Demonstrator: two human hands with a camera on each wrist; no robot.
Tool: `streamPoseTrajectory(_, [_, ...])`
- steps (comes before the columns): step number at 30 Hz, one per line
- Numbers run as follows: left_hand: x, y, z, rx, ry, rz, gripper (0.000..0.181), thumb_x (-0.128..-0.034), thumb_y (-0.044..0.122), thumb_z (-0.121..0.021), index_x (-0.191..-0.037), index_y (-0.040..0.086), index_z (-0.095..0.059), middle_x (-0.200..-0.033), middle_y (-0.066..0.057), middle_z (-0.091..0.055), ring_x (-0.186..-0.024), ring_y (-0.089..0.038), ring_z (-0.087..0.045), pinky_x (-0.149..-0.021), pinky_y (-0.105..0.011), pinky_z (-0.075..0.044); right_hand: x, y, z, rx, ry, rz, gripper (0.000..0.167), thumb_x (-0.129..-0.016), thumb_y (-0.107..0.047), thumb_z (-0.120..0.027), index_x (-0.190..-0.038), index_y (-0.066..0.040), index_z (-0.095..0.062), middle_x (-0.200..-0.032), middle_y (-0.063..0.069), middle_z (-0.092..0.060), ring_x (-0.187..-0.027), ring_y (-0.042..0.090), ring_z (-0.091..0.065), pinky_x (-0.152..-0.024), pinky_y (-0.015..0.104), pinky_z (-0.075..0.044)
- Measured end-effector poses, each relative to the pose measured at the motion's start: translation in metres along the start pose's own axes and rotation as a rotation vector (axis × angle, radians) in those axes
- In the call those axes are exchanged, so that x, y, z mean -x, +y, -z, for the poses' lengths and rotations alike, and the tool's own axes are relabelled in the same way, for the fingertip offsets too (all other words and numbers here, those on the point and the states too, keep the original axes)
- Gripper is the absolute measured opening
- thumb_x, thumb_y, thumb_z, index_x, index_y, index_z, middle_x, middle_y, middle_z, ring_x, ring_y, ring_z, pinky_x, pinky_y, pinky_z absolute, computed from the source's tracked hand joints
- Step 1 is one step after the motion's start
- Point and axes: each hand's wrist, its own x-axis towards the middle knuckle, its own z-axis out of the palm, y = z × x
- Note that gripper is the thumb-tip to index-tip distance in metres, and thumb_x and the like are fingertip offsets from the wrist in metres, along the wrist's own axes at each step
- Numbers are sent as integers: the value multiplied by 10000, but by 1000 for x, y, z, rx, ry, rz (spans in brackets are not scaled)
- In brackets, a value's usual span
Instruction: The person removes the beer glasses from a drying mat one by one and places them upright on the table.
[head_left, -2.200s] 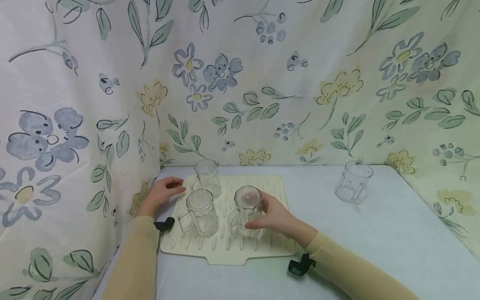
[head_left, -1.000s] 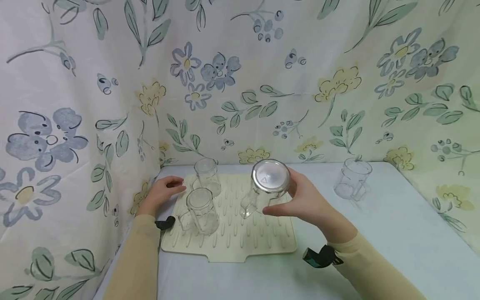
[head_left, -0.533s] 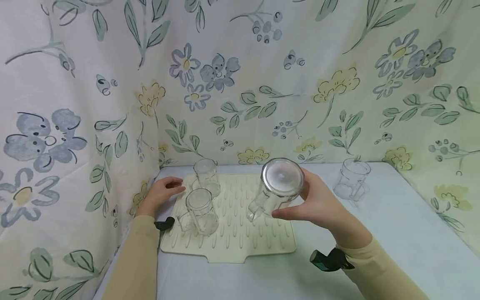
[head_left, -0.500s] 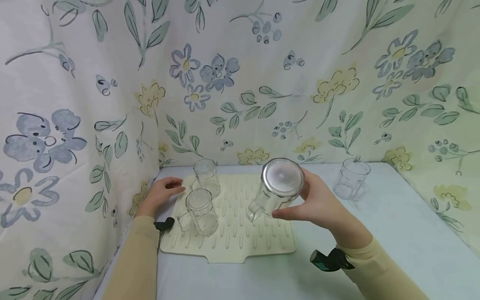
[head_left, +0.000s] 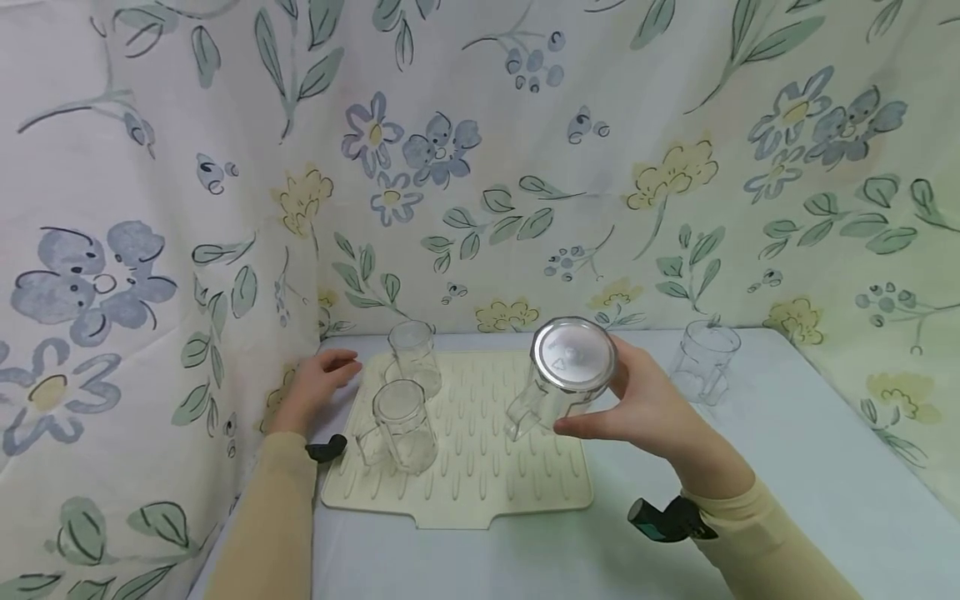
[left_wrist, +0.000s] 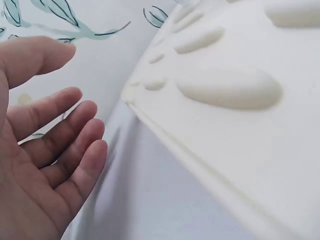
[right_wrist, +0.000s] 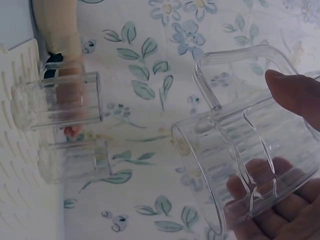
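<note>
Our right hand (head_left: 651, 410) has its thumb and fingers wrapped round the sides of a tall, clear, shiny mug with a loop handle (head_left: 567, 367). We hold it in the air over the right part of a flat, cream board with raised ridges (head_left: 472, 454), and the two do not touch. The smooth sides could slip if our grip got loose, and then the mug might drop and crack (we can't tell if it is glass or plastic). If we swung too far left, it could knock the front clear mug (head_left: 405, 429) on the board, or the back clear mug (head_left: 416, 360) behind that one.

The mug we hold is upside down. Its round bottom points up and toward our head, and its mouth points down at the board, so its long line goes up and down with a lean. Its handle sticks out on the left.

Our left hand (head_left: 315, 387) is just beside the board's left edge, loose and holding nothing. Past our right hand, another clear mug (head_left: 703, 358) sits on the white tabletop (head_left: 540, 558).
</note>
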Motion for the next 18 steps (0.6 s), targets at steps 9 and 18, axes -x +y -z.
streamPoseTrajectory(9, [7, 41, 22, 28, 189, -36, 529, -1121, 466, -657, -1488, 86, -675, -1392, -188, -717, -1165, -289, -713, -876, -206, -565, 2, 4, 2, 53, 8, -29, 991, -752, -50, -1017, -1611, -245, -562, -1605, -57, -616, -1596, 162, -473, -1266, 182, -348])
streamPoseTrajectory(18, [33, 104, 39, 104, 329, -67, 462, -1104, 443, -683, -1423, 112, -722, -1216, 16, -735, -1009, -62, -688, -875, -188, -545, 0, 5, 3, 73, 14, -41, 972, -753, -79, -1031, -1593, -264, -580, -1600, -74, -620, -1627, 147, -438, -1328, 248, -324])
